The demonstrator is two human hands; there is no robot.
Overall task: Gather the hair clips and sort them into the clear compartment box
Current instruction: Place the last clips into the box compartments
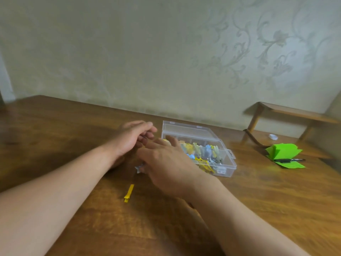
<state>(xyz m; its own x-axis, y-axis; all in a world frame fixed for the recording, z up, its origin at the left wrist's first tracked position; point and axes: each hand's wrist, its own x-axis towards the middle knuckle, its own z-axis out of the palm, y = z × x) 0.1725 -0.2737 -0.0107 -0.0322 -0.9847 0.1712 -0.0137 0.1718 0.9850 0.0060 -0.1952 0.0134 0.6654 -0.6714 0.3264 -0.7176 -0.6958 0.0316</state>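
The clear compartment box (226, 169) lies open on the wooden table, its lid (186, 129) tilted back, with several yellow, blue and pale clips inside. A yellow hair clip (128, 193) lies alone on the table in front of my hands. A small silvery star-shaped clip (138, 168) peeks out at the thumb side of my right hand (166, 163), which reaches palm down to the box's left end. My left hand (132, 139) sits just left of the box, fingers loosely curled. Whether either hand holds a clip is hidden.
The wooden table (258, 200) runs to a papered wall. At the right lie green paper sheets (284, 154) with a dark pen (287, 160) across them, a small white object (273, 137) and a low wooden stand (287, 111).
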